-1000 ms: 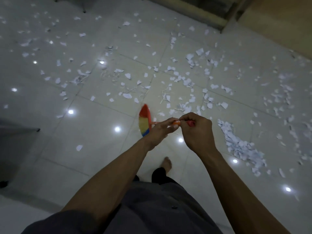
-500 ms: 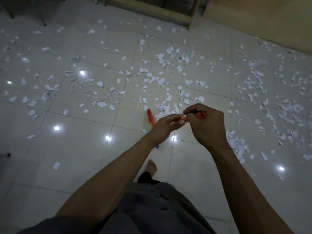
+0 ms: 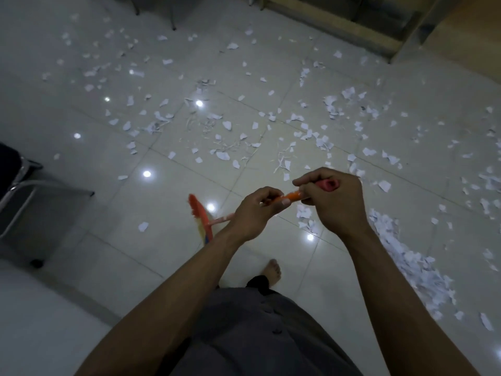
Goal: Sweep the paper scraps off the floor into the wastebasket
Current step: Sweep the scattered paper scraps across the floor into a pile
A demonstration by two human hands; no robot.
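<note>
Floor (image 3: 168, 240) strewn with scraps (image 3: 406, 256); left hand (image 3: 254, 213) and right hand (image 3: 333, 202) clench the broom (image 3: 201, 217), head swung back left of the fingers, likely for another stroke.

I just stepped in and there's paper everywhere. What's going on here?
A person holds a broom in both hands: the left hand grips lower on the orange handle and the right hand grips the top end. The broom head is low by the floor, ahead and to the left. Paper scraps lie scattered over the tiles, with a heap gathered on the right.
</note>
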